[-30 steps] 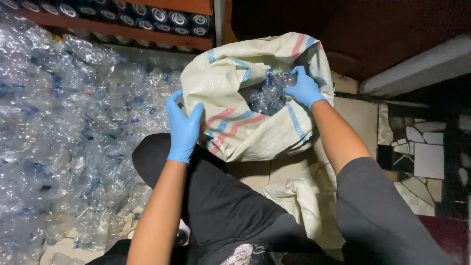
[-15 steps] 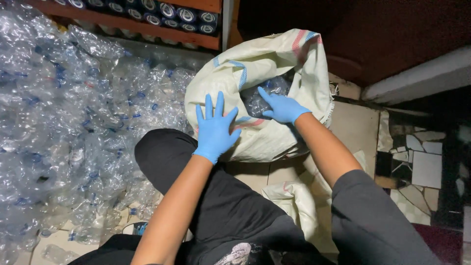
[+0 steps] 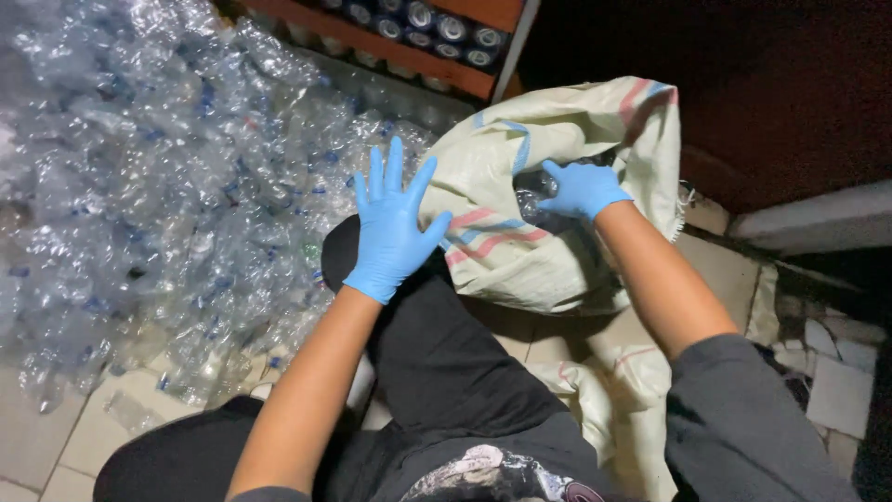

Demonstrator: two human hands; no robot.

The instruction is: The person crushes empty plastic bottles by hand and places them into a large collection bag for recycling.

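Observation:
Both my hands wear blue gloves. My left hand [image 3: 390, 223] hovers with its fingers spread, holding nothing, just left of a cream woven sack [image 3: 520, 251] with red and blue stripes. My right hand [image 3: 583, 189] reaches into the sack's mouth and rests on crushed clear plastic bottles [image 3: 534, 197] inside; whether it grips one I cannot tell. The sack leans against my knee in black trousers [image 3: 437, 344].
A big heap of crushed clear plastic bottles with blue caps [image 3: 158, 186] fills the left side on a tiled floor [image 3: 56, 446]. A wooden shelf with bottle ends [image 3: 418, 28] runs along the back. Broken tiles [image 3: 836, 372] lie at right.
My left hand has let go of the sack's edge and lifted off with its fingers spread. My right hand has slid lower into the sack's mouth.

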